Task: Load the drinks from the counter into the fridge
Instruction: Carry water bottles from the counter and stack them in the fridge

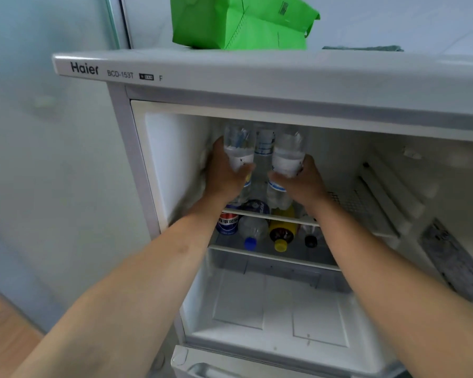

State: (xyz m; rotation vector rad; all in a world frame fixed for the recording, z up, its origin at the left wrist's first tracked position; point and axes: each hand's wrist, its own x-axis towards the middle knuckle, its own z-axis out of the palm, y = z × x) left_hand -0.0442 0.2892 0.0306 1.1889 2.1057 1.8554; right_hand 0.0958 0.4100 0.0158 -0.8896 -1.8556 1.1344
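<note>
- Both forearms reach into the fridge [137, 170], left side of its top shelf.
- Left hand [224, 173] grips one water bottle [239, 148]; right hand [298, 181] grips another bottle [288, 154].
- Bottles stand upright, side by side, nearly touching.

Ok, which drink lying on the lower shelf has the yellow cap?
The yellow-labelled dark drink bottle, third from the left, between the blue-capped clear bottle and the black-capped bottle; the Pepsi can lies leftmost.

Soft even light — mild overall blur, wide-angle bending at edges
</note>
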